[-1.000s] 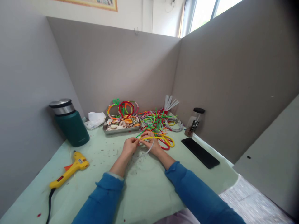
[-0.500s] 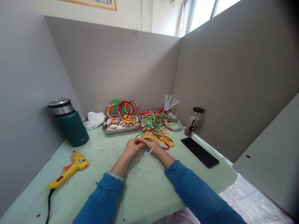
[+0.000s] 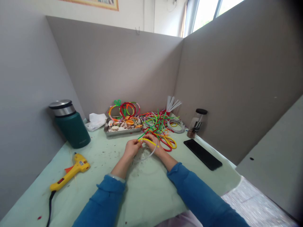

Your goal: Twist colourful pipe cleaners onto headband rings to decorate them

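On the pale green desk (image 3: 142,189), walled by grey partitions (image 3: 113,63), the left fingers (image 3: 136,144) and right fingers (image 3: 145,142) pinch a yellow strip (image 3: 149,141) between them. A window (image 3: 207,14) shows beyond.

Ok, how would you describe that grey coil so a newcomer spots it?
On the pale green table, find the tangle of bright stems near the back partition. At its right side, in front of the white sticks, lies the grey coil. Its grey loops form a ring, unlike the colourful tangle beside it.
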`<state>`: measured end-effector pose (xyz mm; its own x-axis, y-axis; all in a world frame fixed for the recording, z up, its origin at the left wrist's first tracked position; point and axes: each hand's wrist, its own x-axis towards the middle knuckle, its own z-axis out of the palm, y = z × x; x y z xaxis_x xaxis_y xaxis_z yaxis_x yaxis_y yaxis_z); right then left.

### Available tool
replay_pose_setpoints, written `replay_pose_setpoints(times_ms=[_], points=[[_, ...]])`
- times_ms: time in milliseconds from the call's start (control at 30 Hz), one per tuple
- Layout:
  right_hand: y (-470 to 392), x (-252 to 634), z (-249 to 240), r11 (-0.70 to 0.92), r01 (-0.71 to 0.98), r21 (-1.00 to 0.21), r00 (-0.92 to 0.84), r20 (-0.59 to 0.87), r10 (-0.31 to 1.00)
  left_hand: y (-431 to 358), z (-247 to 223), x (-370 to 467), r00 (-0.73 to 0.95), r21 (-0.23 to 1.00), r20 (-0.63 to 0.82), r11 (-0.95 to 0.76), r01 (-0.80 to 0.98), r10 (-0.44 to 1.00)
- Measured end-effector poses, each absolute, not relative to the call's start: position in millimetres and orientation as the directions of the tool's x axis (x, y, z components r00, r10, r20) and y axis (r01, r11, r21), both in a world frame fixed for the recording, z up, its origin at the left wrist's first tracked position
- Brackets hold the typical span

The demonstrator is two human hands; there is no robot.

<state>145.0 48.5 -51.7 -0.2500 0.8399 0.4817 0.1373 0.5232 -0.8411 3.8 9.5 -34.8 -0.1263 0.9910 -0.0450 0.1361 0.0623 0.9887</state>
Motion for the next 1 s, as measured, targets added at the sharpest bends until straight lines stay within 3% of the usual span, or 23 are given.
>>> replay_pose_setpoints(times_ms=[167, 533, 700, 1000], points=[[53, 146, -55, 0.469, 0.009, -0.883, -0.298, 0.445, 0.844, 7, -32, 4, -0.071, 0.995, -0.083, 0.086, 0.048, 0.994], [44, 147, -43, 0.347, -0.026, -0.937, -0.290, 0.339, 0.895, 7, -34, 3, -0.040, 0.995, -0.086, 0.083, -0.060, 0.996], [49, 146, -49, 0.219, -0.105, -0.970, -0.264, 0.239, 0.934, 2, -27, 5, 0.022, 0.988, -0.099, 0.101, -0.114, 0.995], [46, 146, -45, 0.158, -0.186, -0.970, -0.298, 0.209, 0.932, 0, -25, 1, 0.089, 0.974, -0.136, 0.150, -0.171, 0.987]])
